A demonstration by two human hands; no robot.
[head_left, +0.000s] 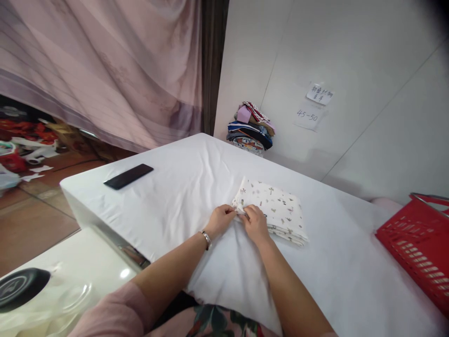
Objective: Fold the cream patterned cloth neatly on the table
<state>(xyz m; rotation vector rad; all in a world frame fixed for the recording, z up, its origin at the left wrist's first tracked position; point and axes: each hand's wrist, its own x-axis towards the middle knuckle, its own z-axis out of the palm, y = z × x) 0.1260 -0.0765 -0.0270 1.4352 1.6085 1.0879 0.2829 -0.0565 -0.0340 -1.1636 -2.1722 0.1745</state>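
Note:
A folded white cloth with a small scattered print (284, 208) lies on the white-covered table (168, 206), its layers showing along the near edge. At its left corner, my left hand (221, 219) and my right hand (255, 223) are close together with fingertips pinched. A bunched bit of pale fabric shows between them and seems to belong to the printed cloth. The exact grip is partly hidden by the fingers. Below my hands, the white table cover is drawn into creases toward my lap.
A black phone-like slab (129, 176) lies at the table's left. Folded clothes (250, 128) are stacked by the wall, under handwritten paper notes (308, 116). A red plastic basket (417, 248) stands at right. A pink curtain (140, 70) hangs behind; a black-lidded container (23, 289) is lower left.

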